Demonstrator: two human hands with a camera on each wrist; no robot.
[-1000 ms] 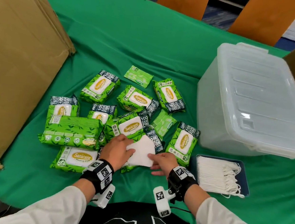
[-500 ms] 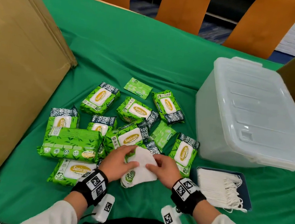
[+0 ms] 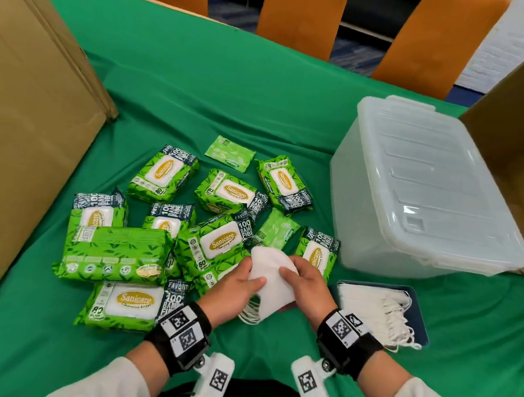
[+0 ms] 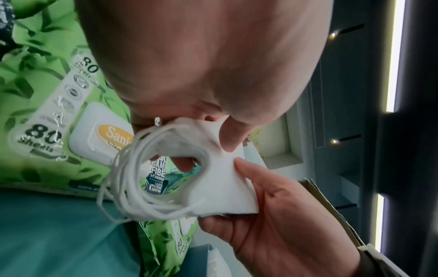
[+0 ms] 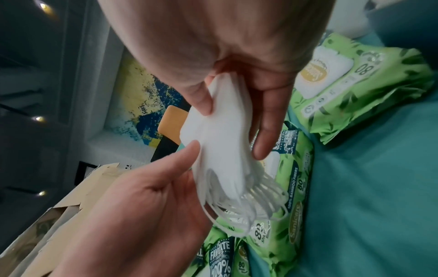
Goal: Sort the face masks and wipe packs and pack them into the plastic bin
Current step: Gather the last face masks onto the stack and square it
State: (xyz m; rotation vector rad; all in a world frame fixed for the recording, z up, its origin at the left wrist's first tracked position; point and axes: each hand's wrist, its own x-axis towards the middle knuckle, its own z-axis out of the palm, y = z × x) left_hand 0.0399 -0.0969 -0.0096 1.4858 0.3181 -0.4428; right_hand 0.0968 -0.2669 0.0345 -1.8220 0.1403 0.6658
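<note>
Both hands hold a small stack of white face masks [image 3: 271,280] just above the green wipe packs [image 3: 219,242], ear loops hanging toward me. My left hand [image 3: 252,280] pinches its left side, thumb on top; my right hand [image 3: 292,271] grips the right side. In the left wrist view the left hand [image 4: 208,150] pinches the masks [image 4: 220,183] near the loops. In the right wrist view the right hand [image 5: 232,127] holds the masks [image 5: 222,142] between thumb and fingers. Several wipe packs lie scattered on the green cloth. The clear plastic bin [image 3: 427,192] stands right with its lid on.
Another stack of white masks [image 3: 374,307] lies on a dark blue tray [image 3: 418,307] beside my right wrist. A large cardboard box [image 3: 25,117] fills the left side and a second one [image 3: 522,140] stands behind the bin. Orange chairs [image 3: 300,13] line the table's far edge.
The mask stack lay flat on the wipe packs under both hands; now both hands have gathered it and lifted it slightly toward me, loops dangling. My head has tilted up.
</note>
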